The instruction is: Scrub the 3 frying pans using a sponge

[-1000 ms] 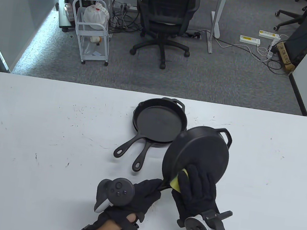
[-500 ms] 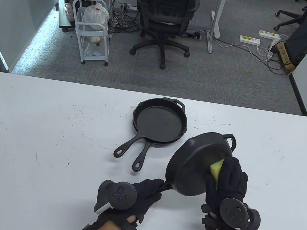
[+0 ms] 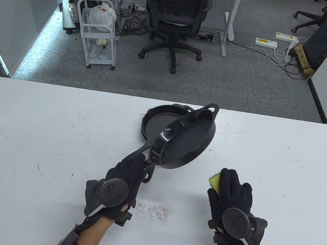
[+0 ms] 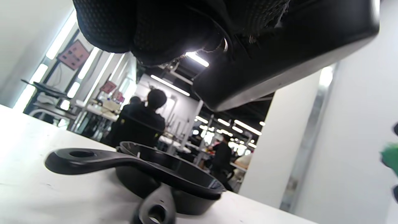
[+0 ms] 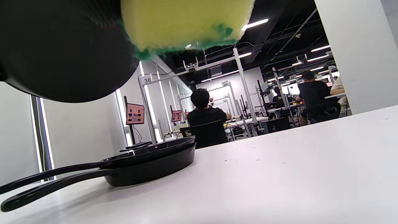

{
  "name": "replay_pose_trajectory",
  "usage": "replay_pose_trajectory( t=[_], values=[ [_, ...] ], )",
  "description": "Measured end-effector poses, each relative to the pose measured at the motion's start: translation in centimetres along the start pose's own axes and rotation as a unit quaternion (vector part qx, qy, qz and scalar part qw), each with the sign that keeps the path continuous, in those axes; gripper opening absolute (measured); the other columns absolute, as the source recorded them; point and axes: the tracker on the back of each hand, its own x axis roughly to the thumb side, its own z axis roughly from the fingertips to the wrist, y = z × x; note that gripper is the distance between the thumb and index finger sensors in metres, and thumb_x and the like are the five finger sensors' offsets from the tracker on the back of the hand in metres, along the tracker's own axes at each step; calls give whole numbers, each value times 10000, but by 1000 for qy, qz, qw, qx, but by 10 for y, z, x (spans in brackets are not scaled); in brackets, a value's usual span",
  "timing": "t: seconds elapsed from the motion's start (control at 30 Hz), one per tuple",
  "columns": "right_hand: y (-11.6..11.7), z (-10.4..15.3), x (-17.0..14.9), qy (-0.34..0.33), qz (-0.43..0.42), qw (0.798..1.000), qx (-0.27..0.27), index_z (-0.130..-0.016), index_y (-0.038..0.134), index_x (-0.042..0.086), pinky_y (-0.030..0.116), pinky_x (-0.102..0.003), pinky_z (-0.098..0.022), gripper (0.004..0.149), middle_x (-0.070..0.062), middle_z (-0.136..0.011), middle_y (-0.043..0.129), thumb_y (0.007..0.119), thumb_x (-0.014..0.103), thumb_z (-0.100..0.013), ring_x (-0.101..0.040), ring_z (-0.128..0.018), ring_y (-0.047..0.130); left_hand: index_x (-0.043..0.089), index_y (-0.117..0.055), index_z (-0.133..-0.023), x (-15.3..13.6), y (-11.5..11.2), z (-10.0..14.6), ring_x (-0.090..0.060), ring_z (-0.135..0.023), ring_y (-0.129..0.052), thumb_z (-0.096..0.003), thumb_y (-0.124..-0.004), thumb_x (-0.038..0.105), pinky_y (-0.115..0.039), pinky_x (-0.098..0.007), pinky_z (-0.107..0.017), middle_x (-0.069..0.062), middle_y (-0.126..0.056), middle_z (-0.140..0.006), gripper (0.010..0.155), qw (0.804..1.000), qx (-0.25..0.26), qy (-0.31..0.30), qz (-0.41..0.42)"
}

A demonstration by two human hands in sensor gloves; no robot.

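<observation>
My left hand (image 3: 127, 172) grips the handle of a black frying pan (image 3: 185, 140) and holds it in the air, tilted, above two stacked pans (image 3: 151, 120) that lie on the white table (image 3: 27, 140). The lifted pan's underside (image 4: 279, 56) fills the top of the left wrist view, with the stacked pans (image 4: 168, 174) below. My right hand (image 3: 232, 193) grips a yellow and green sponge (image 3: 214, 182), low over the table to the right of the lifted pan. The sponge (image 5: 186, 21) hangs at the top of the right wrist view, the stacked pans (image 5: 149, 165) at left.
A patch of small crumbs (image 3: 157, 210) lies on the table between my hands. Beyond the table's far edge stand an office chair (image 3: 175, 17) and a white cart (image 3: 98, 34). People sit at desks (image 5: 206, 124) in the background.
My left hand turned the pan over and swung it up and left over the stacked pans. My right hand drew the sponge off the pan, down toward the table.
</observation>
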Motion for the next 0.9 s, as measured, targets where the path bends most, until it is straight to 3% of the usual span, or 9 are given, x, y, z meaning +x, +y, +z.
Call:
replay_pose_trajectory(
  t=[0.07,0.2,0.43,0.7,0.9],
  values=[
    [1,0,0,-2,-1,1000,2,-1059,360,367,486,-610,-750,724,-38,-1141,529,738,509,-458,-309,-887,798,128,-649,-1132,-7,3,-15,-217,-628,-916,-589,-648,384,-767,-521,-626,-106,-785,-951,600,1000,-8,15,-2],
    [1,0,2,-6,-1,1000,6,-1059,364,366,488,-611,-748,723,-39,-1141,534,738,510,-457,-309,-885,802,152,-700,-1110,-15,1,-48,-216,-606,-937,-554,-715,387,-786,-527,-605,-98,-817,-935,604,997,-32,41,-53],
    [1,0,1,-7,-9,1000,10,-1059,366,366,488,-611,-749,721,-41,-1140,536,736,512,-457,-309,-885,805,165,-719,-1091,-37,-34,-102,-230,-626,-941,-522,-789,372,-774,-539,-625,-92,-822,-937,610,991,-96,83,-49],
    [1,-1,-2,0,-13,1000,14,-1059,364,365,483,-612,-751,723,-40,-1142,534,734,513,-456,-309,-888,803,189,-729,-1085,-56,-73,-122,-229,-642,-944,-513,-802,377,-756,-547,-653,-72,-829,-941,606,983,-136,97,-81],
    [1,-1,-1,-2,-3,1000,15,-1060,361,364,481,-613,-751,724,-40,-1143,535,732,514,-457,-308,-890,803,223,-736,-1081,-68,-87,-121,-217,-661,-945,-516,-798,403,-751,-537,-669,-44,-838,-945,597,977,-157,97,-105]
  ],
)
